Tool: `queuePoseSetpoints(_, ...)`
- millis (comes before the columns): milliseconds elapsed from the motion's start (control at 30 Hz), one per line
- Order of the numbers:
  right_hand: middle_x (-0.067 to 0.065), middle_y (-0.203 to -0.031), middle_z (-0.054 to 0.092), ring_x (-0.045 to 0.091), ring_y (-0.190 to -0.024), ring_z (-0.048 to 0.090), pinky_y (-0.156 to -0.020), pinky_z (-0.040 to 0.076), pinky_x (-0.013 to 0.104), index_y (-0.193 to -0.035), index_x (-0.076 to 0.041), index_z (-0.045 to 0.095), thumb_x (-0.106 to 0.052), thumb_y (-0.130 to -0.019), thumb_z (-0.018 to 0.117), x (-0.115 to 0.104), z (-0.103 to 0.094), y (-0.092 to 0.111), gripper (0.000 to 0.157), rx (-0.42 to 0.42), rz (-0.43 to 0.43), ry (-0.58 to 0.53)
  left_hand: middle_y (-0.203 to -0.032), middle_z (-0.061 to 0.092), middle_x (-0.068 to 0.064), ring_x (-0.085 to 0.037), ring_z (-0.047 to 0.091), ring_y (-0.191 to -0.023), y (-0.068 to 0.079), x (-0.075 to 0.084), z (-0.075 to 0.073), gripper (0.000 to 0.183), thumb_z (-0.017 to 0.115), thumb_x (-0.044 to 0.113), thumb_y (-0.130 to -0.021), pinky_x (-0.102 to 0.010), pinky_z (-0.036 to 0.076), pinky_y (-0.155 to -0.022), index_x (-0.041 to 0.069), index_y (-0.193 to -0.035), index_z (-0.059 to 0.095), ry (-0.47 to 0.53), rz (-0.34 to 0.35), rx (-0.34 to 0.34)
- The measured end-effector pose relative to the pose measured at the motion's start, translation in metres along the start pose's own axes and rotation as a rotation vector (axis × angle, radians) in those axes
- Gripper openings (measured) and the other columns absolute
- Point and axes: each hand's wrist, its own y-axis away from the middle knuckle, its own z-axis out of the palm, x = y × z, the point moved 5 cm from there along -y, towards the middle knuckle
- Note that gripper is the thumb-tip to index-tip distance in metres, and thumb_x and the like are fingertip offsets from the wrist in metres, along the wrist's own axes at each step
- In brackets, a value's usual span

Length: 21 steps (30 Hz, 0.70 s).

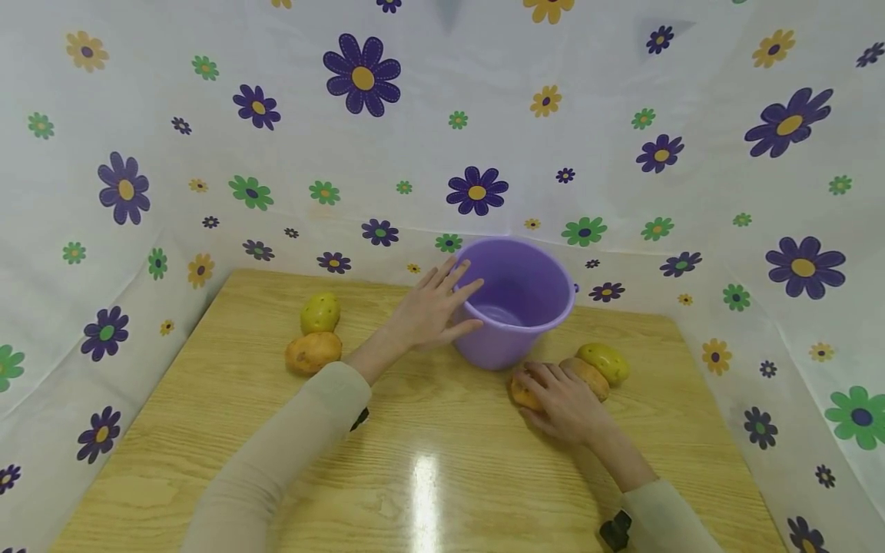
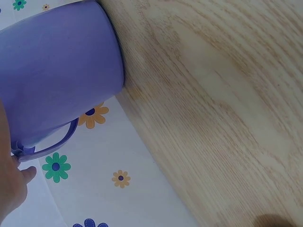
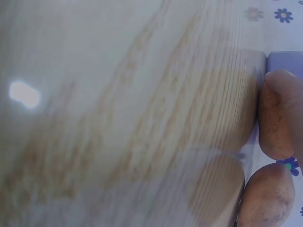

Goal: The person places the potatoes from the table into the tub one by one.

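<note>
A table with a glossy, yellow-brown wood-grain top (image 1: 207, 415) is bordered at the rear, left and right by white, lightly creased sheeting (image 1: 415, 146), apparently fabric, printed with purple, green and orange daisy-shaped flowers. A bright white, elongated light reflection (image 1: 425, 503) lies on the tabletop, low in the head view.

covered potato (image 1: 521, 395), under right hand (image 1: 563, 403): top mostly hidden by fingers.
second potato (image 1: 592, 376), just beyond right hand: partly hidden by it.
yellow-green potato (image 1: 607, 362), farther out from right hand: partly hidden by second potato.
bucket (image 1: 508, 346), beside left hand (image 1: 432, 311): part of rim hidden by fingers; left wrist view, cut off at left edge.
sleeves (image 1: 276, 461), behind both hands: cut off by bottom edge.
dark shape (image 2: 274, 221), well apart from left hand: blurred, cut off, unidentifiable.
</note>
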Motion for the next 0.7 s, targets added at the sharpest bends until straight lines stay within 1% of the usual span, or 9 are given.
queuePoseSetpoints(167,0.012,-0.129,0.068,0.032,-0.114,0.068,-0.092,0.061,0.048,-0.134,-0.014,0.067,-0.042,-0.085,0.084,-0.002,-0.001,0.0,0.059,-0.006,-0.003,-0.001,-0.174,0.028,-0.018,-0.038,0.016,-0.166,0.0,0.0,0.0,0.077,0.053,0.063,-0.102,-0.058,0.027,-0.133,0.019,-0.164,0.039,-0.004,0.003,0.004)
queuePoseSetpoints(300,0.012,-0.129,0.067,0.031,-0.114,0.067,-0.092,0.061,0.047,-0.134,-0.015,0.067,-0.042,-0.086,0.085,-0.005,-0.004,-0.001,0.058,-0.013,-0.012,0.006,-0.175,0.028,-0.018,-0.037,0.014,-0.167,0.0,0.0,-0.001,0.077,0.053,0.063,-0.103,-0.057,0.024,-0.134,0.02,-0.165,0.038,0.005,-0.003,-0.003)
queuePoseSetpoints(500,0.011,-0.127,0.068,0.031,-0.111,0.068,-0.09,0.061,0.046,-0.132,-0.015,0.069,-0.043,-0.083,0.087,-0.011,-0.012,-0.003,0.059,0.014,-0.028,0.012,-0.175,0.027,-0.018,-0.037,0.013,-0.167,0.0,0.001,-0.001,0.077,0.052,0.063,-0.103,-0.056,0.022,-0.135,0.02,-0.165,0.038,0.011,-0.01,-0.014)
queuePoseSetpoints(700,0.011,-0.125,0.07,0.03,-0.109,0.068,-0.086,0.062,0.043,-0.133,-0.013,0.069,-0.045,-0.079,0.089,-0.018,-0.022,-0.006,0.066,0.038,-0.058,0.04,-0.176,0.024,-0.017,-0.036,0.012,-0.167,0.0,0.001,0.0,0.078,0.052,0.063,-0.103,-0.056,0.021,-0.135,0.02,-0.166,0.036,0.0,-0.015,-0.028)
